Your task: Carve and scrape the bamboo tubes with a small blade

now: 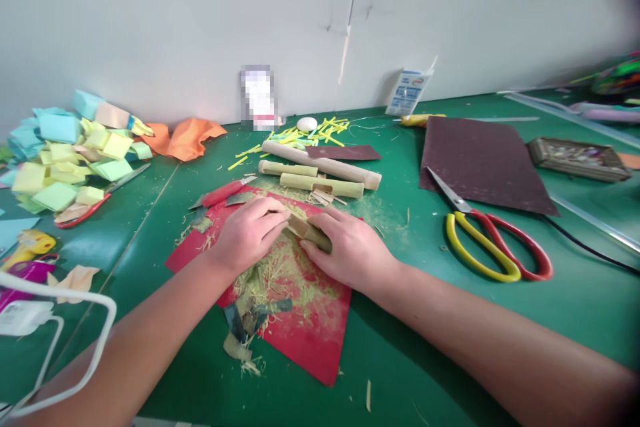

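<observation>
While the short, notched tube of pale green-brown bamboo (316, 236) sat between both hands over a shaving-strewn red paper sheet (320, 347), the right hand (353, 241) wrapped thumb and fingers around its right end. The left hand (251, 230) bent its fingers at the other end; whether they pinched it, I could not tell. It looked light, stiff, perhaps dust-slick, likely weakest at the notch and best gripped at its ends.

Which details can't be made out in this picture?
All in the head view:
Bamboo piece: partly covered by the right hand.
Left hand: its curled fingers hide whatever its fingertips may pinch.
Phone-shaped object: masked by pixelation.
Carton: small print too blurred to read.
Tray: contents too small and blurred to identify.
White bent tube: cut off by the left edge.
</observation>
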A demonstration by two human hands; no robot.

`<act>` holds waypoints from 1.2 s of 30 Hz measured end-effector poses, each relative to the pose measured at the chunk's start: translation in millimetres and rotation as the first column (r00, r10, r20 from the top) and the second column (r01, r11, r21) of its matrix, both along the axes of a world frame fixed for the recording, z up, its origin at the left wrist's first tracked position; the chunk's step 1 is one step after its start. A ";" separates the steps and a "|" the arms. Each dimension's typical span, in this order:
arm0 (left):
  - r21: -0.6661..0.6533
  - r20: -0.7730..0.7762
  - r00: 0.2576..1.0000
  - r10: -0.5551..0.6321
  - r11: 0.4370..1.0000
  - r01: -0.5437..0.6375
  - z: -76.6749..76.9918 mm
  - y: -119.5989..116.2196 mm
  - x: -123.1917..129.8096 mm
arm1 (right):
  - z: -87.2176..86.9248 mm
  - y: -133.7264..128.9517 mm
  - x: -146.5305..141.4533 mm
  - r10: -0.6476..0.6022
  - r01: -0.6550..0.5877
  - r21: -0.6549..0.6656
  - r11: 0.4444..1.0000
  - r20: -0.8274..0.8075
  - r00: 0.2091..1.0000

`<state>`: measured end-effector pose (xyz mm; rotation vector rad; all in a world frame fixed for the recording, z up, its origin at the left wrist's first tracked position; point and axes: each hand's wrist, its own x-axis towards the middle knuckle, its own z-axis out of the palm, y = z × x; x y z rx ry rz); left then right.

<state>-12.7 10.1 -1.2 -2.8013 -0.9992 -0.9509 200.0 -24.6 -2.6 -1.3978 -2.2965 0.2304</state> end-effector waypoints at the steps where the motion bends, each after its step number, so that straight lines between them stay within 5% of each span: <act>1: 0.005 -0.001 1.000 0.001 1.000 -0.001 -0.5 -0.1 0.8 | -0.4 -0.1 -0.3 -0.003 0.003 0.007 1.000 0.003 1.000; 36: 0.055 0.088 0.991 0.106 0.992 -0.111 -7.5 2.2 5.1 | -5.1 1.2 -4.7 -0.005 0.004 0.083 0.997 0.003 1.000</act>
